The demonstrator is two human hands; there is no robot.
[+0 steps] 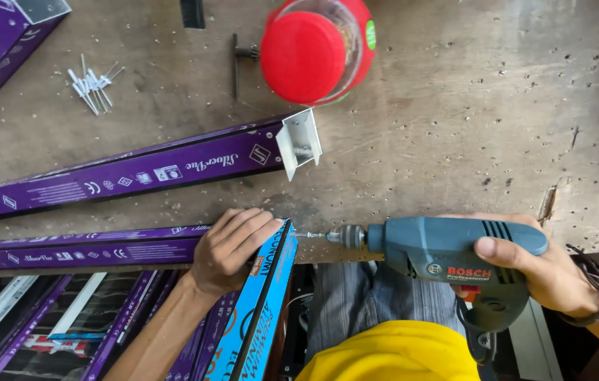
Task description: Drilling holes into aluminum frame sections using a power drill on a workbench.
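My right hand (550,271) grips a blue-grey electric drill (448,257), held level and pointing left. Its bit (310,236) touches the side of a blue-wrapped aluminium profile (261,303) at the near edge of the wooden workbench (455,127). My left hand (232,247) lies flat on top of that profile and on the purple-wrapped profile (81,248) beside it, fingers closed and pressing down.
Another purple-wrapped profile (137,173) with a bare white end lies diagonally across the bench. A heap of rivets (91,85), a chuck key (239,60) and a red-lidded jar (313,49) sit at the far side. More profiles (52,317) are stacked below left.
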